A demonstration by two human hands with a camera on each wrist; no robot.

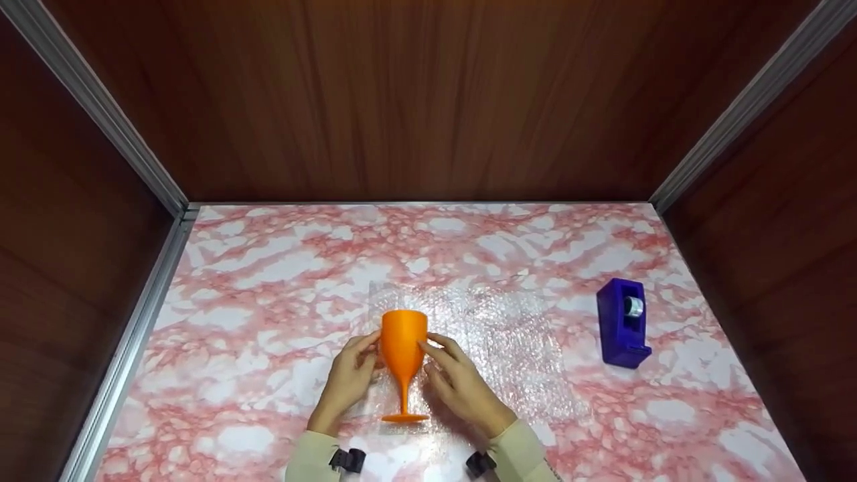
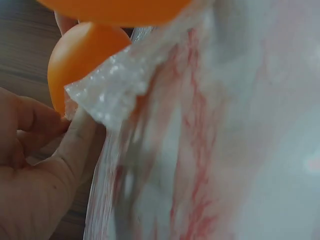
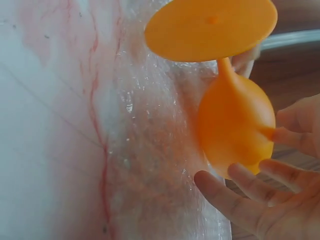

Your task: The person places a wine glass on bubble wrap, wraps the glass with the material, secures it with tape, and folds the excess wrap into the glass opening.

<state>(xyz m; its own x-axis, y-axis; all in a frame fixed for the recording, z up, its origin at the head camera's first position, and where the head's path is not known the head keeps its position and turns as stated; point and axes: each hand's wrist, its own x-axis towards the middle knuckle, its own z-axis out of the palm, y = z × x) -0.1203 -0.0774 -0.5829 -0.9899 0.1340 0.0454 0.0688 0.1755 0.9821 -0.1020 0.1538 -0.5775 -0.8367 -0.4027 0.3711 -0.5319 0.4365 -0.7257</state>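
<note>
The head view is fairly sharp, its table (image 1: 234, 335) brightly lit and the wood panels (image 1: 415, 100) dim. Bubble wrap (image 1: 499, 335) throws white glints. Both wrist views look hazy and soft, with a glare spot at the left one's right edge.

The orange goblet's foot (image 2: 115, 10) is cut off in the left wrist view.

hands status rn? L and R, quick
Left hand: closed, apparently pinching the bubble wrap edge.
Right hand: open, a fingertip on the orange goblet.
</note>
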